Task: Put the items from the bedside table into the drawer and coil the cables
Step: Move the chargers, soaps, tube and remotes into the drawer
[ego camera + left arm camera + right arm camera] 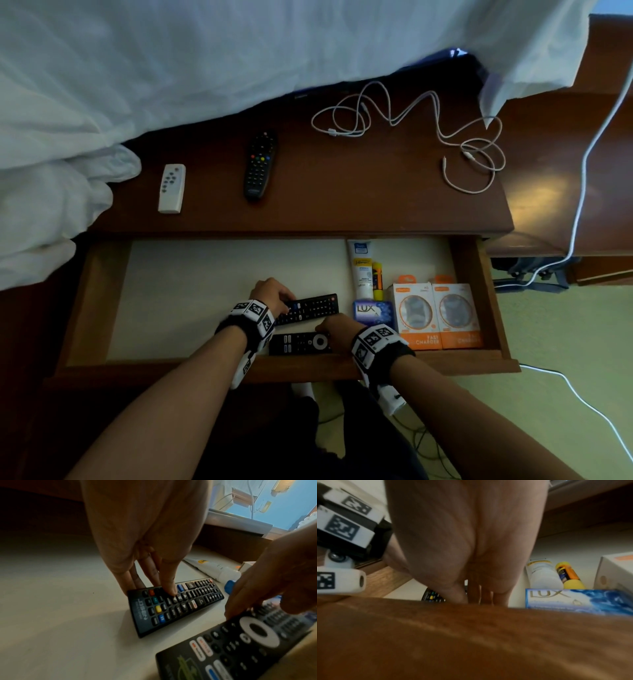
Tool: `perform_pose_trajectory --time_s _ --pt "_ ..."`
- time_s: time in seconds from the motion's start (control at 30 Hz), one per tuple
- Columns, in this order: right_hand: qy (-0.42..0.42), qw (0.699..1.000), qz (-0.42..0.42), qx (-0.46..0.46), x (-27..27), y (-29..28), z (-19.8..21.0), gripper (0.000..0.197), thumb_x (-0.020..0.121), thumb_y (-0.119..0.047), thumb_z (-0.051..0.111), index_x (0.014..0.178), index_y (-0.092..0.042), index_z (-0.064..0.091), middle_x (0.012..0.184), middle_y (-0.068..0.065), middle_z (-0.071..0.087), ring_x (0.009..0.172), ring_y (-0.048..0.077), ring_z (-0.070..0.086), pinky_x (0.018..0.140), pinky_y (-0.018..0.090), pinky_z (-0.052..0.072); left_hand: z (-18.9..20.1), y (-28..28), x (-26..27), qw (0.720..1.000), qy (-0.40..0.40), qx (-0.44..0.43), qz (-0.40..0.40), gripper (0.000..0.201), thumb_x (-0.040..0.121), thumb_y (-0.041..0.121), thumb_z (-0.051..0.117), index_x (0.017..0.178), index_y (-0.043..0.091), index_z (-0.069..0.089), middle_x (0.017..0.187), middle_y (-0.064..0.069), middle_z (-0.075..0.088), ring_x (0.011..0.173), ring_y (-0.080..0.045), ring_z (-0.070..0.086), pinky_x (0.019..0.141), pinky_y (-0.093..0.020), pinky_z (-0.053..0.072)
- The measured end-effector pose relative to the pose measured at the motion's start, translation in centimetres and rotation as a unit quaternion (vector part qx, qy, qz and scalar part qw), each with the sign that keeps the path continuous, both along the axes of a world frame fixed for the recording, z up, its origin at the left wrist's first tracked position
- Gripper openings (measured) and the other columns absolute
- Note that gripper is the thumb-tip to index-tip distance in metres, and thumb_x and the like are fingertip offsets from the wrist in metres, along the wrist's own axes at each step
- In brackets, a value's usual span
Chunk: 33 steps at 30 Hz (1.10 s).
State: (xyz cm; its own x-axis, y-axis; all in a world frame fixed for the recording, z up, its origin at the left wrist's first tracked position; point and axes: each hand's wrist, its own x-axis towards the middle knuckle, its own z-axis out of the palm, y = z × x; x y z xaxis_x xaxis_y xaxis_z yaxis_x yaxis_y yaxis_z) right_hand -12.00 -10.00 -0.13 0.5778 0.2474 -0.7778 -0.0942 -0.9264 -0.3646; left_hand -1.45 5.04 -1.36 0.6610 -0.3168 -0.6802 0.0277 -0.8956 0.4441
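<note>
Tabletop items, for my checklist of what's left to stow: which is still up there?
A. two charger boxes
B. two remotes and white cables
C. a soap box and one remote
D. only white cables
B: a white remote, a black remote and loose white cables lie on the tabletop.

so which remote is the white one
The small white remote at the left end of the wooden bedside table top; the other three remotes are black, two already in the drawer.

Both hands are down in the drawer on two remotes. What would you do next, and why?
Probably let go and lift the left hand to the black remote on the bedside table: it, the white remote and the uncoiled cables remain there.
</note>
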Motion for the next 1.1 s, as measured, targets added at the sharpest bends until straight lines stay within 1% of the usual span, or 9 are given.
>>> perform_pose_trajectory --time_s 0.13,0.27,0.33,0.47,0.6,0.7,0.8,0.97,1.1 --pt "0.011 1.0 0.019 0.02 0.2 0.2 0.3 0.035 0.092 -0.008 0.052 0.125 -0.007 0.061 0.124 0.021 0.061 0.117 0.037 0.056 0.1 0.042 0.046 0.0 0.3 0.1 1.0 0.008 0.008 -0.012 0.032 0.078 -0.004 0.074 0.103 0.014 0.077 0.107 -0.008 0.075 0.099 -0.019 0.069 0.091 -0.026 0.053" --pt "-0.02 0.999 0.022 0.015 0.1 -0.1 0.6 0.033 0.093 -0.01 0.05 0.123 -0.008 0.064 0.124 0.02 0.061 0.117 0.035 0.057 0.099 0.04 0.046 -0.2 0.1 -0.1 1.0 0.018 0.009 -0.021 0.032 0.077 -0.005 0.074 0.104 0.013 0.077 0.106 -0.009 0.075 0.099 -0.02 0.07 0.093 -0.029 0.054" --pt "-0.018 1.0 0.02 0.016 -0.2 -0.2 0.9 0.035 0.093 -0.009 0.051 0.126 -0.009 0.062 0.128 0.02 0.059 0.12 0.035 0.056 0.102 0.04 0.044 -0.4 -0.2 -0.2 0.999 0.028 0.008 -0.034 0.033 0.077 -0.004 0.075 0.105 0.013 0.076 0.107 -0.01 0.075 0.1 -0.02 0.069 0.095 -0.032 0.054" --pt "0.014 0.999 0.034 0.002 -1.6 -0.7 1.0 0.034 0.097 -0.013 0.045 0.126 0.0 0.058 0.128 0.022 0.058 0.118 0.036 0.056 0.101 0.041 0.045 -0.7 -1.3 -0.6 0.997 0.036 0.009 -0.064 0.032 0.078 -0.003 0.074 0.107 0.012 0.075 0.109 -0.01 0.074 0.102 -0.021 0.069 0.095 -0.031 0.053" --pt "0.023 0.999 0.027 0.0 -2.8 -1.3 0.6 0.035 0.099 -0.014 0.039 0.124 -0.001 0.059 0.126 0.021 0.06 0.117 0.035 0.057 0.099 0.043 0.046 -1.0 -2.2 -1.1 0.995 0.032 0.02 -0.097 0.031 0.08 -0.003 0.072 0.107 0.013 0.076 0.111 -0.011 0.073 0.102 -0.022 0.069 0.093 -0.031 0.055" --pt "0.028 0.999 0.015 -0.004 -3.0 -1.7 0.5 0.035 0.099 -0.015 0.039 0.124 -0.003 0.061 0.126 0.019 0.061 0.117 0.034 0.057 0.099 0.044 0.047 -1.0 -2.7 -1.3 0.992 0.03 0.023 -0.117 0.031 0.082 -0.003 0.07 0.109 0.012 0.075 0.114 -0.013 0.072 0.104 -0.024 0.068 0.095 -0.032 0.054" --pt "0.028 1.0 0.007 0.003 -3.0 -1.9 0.7 0.034 0.098 -0.016 0.041 0.123 -0.004 0.062 0.125 0.018 0.062 0.117 0.033 0.058 0.099 0.043 0.047 -1.0 -3.2 -1.5 0.992 0.024 0.024 -0.122 0.031 0.086 -0.004 0.064 0.11 0.014 0.075 0.116 -0.012 0.071 0.105 -0.025 0.068 0.096 -0.03 0.053" --pt "0.03 1.0 -0.004 0.008 -3.0 -2.2 0.3 0.032 0.097 -0.014 0.045 0.121 -0.003 0.063 0.125 0.017 0.062 0.116 0.032 0.059 0.099 0.041 0.047 -0.7 -3.6 -1.7 0.993 0.019 0.023 -0.112 0.03 0.091 0.0 0.056 0.112 0.013 0.074 0.122 -0.013 0.069 0.111 -0.026 0.064 0.1 -0.028 0.049" --pt "0.024 0.999 -0.025 0.005 -2.5 -2.1 0.9 0.032 0.095 -0.014 0.047 0.12 0.001 0.063 0.125 0.02 0.061 0.116 0.034 0.059 0.099 0.042 0.047 -0.2 -3.6 -1.5 0.992 0.028 0.027 -0.118 0.029 0.093 0.004 0.056 0.117 0.01 0.071 0.125 -0.014 0.066 0.115 -0.027 0.063 0.102 -0.031 0.048"
